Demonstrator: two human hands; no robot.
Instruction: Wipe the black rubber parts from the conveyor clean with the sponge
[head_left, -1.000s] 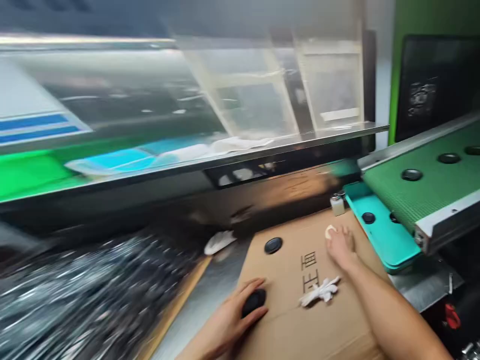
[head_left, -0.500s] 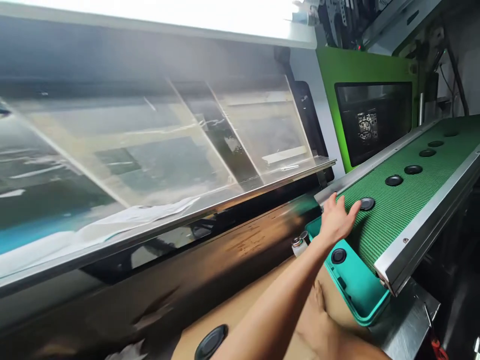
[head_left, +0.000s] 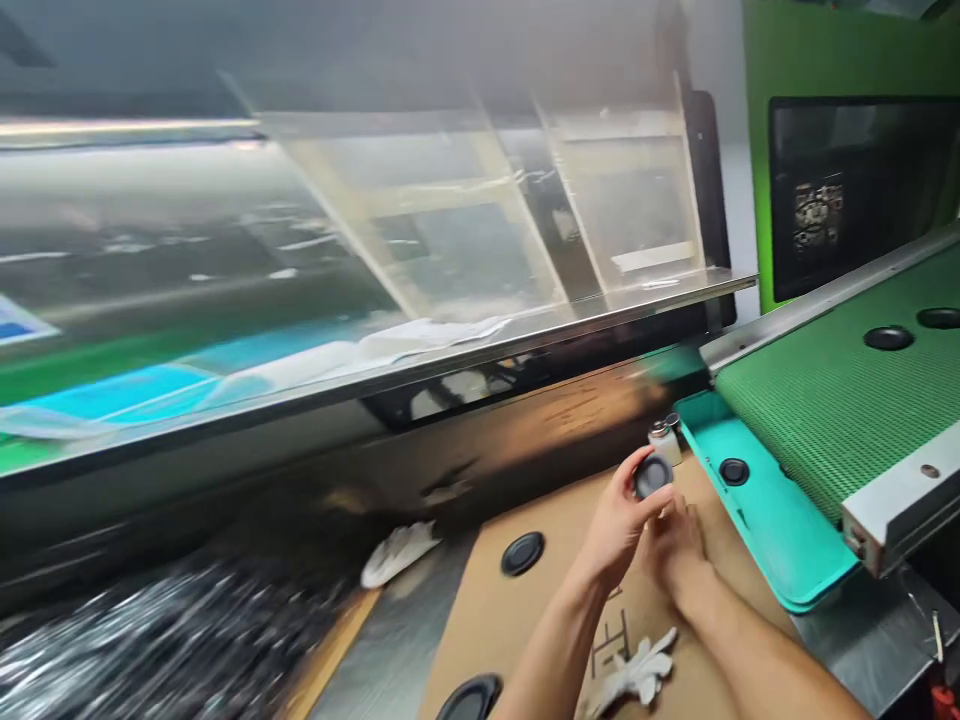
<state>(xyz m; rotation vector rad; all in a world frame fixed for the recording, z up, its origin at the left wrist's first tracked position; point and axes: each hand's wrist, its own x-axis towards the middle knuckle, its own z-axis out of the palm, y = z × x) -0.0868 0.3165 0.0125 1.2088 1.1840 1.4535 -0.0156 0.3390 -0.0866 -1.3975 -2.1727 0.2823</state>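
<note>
My left hand (head_left: 619, 520) pinches a black round lid (head_left: 653, 477) above the cardboard, its face turned toward me. Right beside and partly behind it is my right hand (head_left: 675, 540), blurred, with its fingers pointing up; whether it holds anything cannot be made out. One black disc (head_left: 523, 553) lies on the cardboard (head_left: 480, 610) left of my hands, and another (head_left: 471, 697) sits at the bottom edge, partly cut off. A turquoise tray (head_left: 795, 540) to the right has a small black disc (head_left: 734, 471) in it.
Black discs ride on the green conveyor belt (head_left: 810, 400) at the right. A small bottle (head_left: 664, 441) stands by the tray. A white glove (head_left: 641, 672) lies on the cardboard. Shiny black plastic (head_left: 187, 640) fills the lower left, below a clear-windowed machine cover (head_left: 465, 250).
My left hand has come back from the belt to above the cardboard with a black lid. My right hand has risen beside it. The view has swung left.
</note>
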